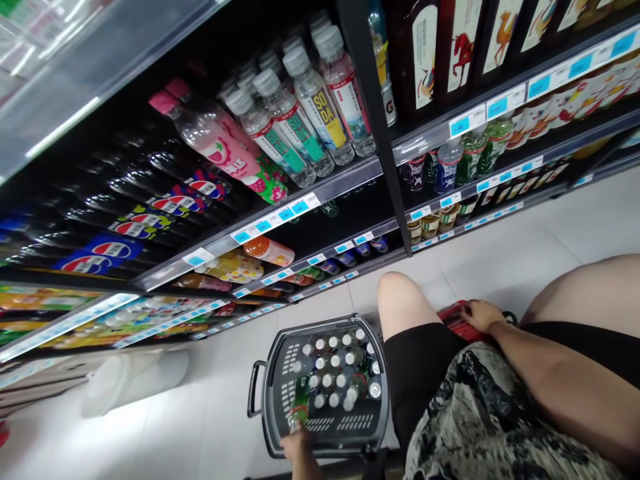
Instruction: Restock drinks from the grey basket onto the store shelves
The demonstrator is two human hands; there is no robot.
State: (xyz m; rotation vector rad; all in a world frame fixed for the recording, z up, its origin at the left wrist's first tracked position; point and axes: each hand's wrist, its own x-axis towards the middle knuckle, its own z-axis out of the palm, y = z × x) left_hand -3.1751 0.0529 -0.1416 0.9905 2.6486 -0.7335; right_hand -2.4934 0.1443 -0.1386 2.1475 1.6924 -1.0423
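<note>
My left hand (295,441) is closed around one end of a green-labelled bottle (301,398), inside the near-left part of a dark grey shopping basket (270,380). Many white-capped bottles (334,361) stand upright in that basket, grouped toward its far and right sides. Between my legs, my right hand (481,315) has its fingers curled over a red plastic object (453,320), most of which is hidden by my legs and hand.
Drink shelves (280,227) run along the far side, holding cola bottles (165,200), soda water bottles (305,107) and a pink-capped bottle (225,147). A dark upright post (373,113) divides them. A whitish bin (135,380) stands on the tiled floor (210,400) at left.
</note>
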